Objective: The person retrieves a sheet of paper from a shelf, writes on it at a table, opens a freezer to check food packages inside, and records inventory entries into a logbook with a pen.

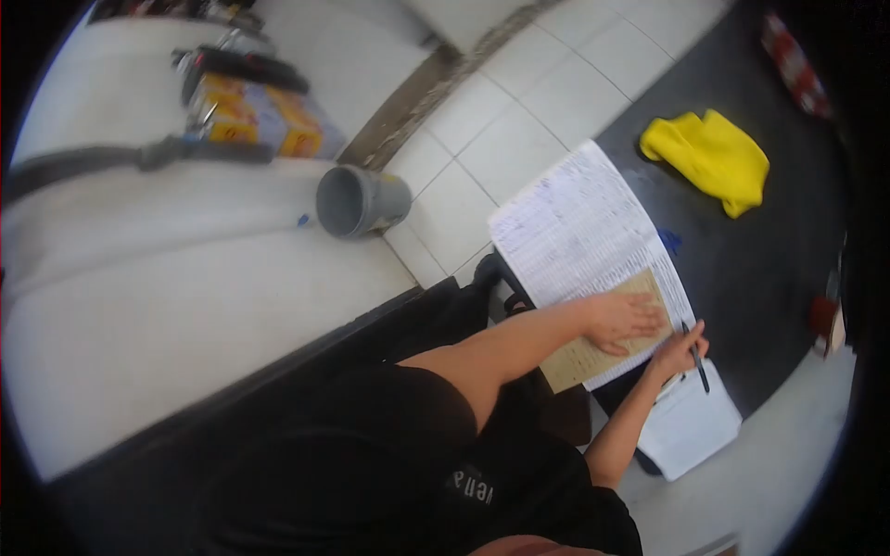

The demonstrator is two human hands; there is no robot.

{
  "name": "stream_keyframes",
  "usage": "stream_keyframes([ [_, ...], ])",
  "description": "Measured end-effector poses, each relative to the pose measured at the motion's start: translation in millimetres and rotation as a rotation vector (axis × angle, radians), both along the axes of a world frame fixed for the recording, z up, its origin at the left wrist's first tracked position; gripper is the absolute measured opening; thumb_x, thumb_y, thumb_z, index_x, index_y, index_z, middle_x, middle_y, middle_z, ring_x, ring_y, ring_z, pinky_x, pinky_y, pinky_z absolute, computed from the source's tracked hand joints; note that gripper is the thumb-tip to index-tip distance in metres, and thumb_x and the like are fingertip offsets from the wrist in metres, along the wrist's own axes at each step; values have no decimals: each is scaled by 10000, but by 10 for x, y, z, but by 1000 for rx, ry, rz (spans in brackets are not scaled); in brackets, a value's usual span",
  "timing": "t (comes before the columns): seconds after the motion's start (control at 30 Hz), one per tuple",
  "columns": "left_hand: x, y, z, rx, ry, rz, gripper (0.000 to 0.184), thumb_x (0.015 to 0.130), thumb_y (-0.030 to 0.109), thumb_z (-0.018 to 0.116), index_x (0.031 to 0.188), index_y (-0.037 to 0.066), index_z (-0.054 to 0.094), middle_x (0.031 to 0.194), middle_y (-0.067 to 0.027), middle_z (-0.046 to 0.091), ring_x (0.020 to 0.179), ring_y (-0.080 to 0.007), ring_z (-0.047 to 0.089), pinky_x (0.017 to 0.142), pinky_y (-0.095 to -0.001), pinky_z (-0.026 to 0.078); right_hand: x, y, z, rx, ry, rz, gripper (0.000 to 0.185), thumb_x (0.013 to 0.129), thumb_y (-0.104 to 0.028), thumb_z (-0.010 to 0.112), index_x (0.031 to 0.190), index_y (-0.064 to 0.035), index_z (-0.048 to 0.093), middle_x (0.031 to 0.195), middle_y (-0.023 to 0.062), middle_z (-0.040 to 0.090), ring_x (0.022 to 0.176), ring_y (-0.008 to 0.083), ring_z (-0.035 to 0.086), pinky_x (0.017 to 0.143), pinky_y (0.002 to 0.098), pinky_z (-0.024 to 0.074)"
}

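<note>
My left hand lies flat with its fingers spread on a tan sheet of paper with faint writing. Beneath that sheet is an open notebook, its pages full of handwritten lines. My right hand, at the lower edge of the notebook, is closed around a dark pen. Close below it, white papers lie at the table's edge, partly covered by my right hand and forearm. What is written is too small to read.
On the dark table are a crumpled yellow cloth, a small blue item and a red-and-white item. A grey bucket stands on the tiled floor. Orange-and-white boxes sit at upper left.
</note>
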State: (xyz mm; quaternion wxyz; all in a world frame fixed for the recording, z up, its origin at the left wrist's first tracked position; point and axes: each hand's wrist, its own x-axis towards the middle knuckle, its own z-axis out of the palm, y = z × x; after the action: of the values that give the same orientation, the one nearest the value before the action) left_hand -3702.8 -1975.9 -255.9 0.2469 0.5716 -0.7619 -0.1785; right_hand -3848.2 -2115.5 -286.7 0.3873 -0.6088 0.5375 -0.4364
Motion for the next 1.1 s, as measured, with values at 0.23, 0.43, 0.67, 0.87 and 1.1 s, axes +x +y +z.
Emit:
stream_keyframes([
  [0.23,-41,21,-119,-93,55,3,686,825,426,583,1362,16,466,1456,-159,395,1401,-308,280,1164,-494,156,142,19,340,338,-139,-38,428,889,-351,693,684,-108,407,598,-42,355,521,68,315,451,240,250],
  [0.43,-78,35,-215,-154,18,35,695,822,446,580,1360,19,473,1463,-151,391,1396,-305,290,1156,-497,184,159,8,482,443,-126,12,431,900,-393,667,720,-113,393,613,-48,332,532,63,302,459,236,235],
  [0.67,-86,21,-255,-214,4,31,681,825,470,581,1340,32,498,1429,-160,426,1377,-306,325,1143,-499,212,42,-136,384,501,-75,79,464,908,-460,628,1023,-19,543,637,-41,316,502,68,276,431,226,218],
  [0.87,-28,-26,-202,-377,201,28,516,803,425,666,1132,29,633,1214,-166,584,1219,-344,493,1021,-502,366,-12,-214,275,508,-45,62,512,912,-520,586,1021,-21,544,637,-35,326,527,74,305,443,241,245],
  [1.1,609,1233,577,-447,155,763,207,760,185,668,611,104,549,692,-79,543,713,-289,564,649,-436,437,-32,-752,232,599,7,71,525,940,-571,471,766,-83,560,537,-13,367,457,121,317,389,286,247],
])
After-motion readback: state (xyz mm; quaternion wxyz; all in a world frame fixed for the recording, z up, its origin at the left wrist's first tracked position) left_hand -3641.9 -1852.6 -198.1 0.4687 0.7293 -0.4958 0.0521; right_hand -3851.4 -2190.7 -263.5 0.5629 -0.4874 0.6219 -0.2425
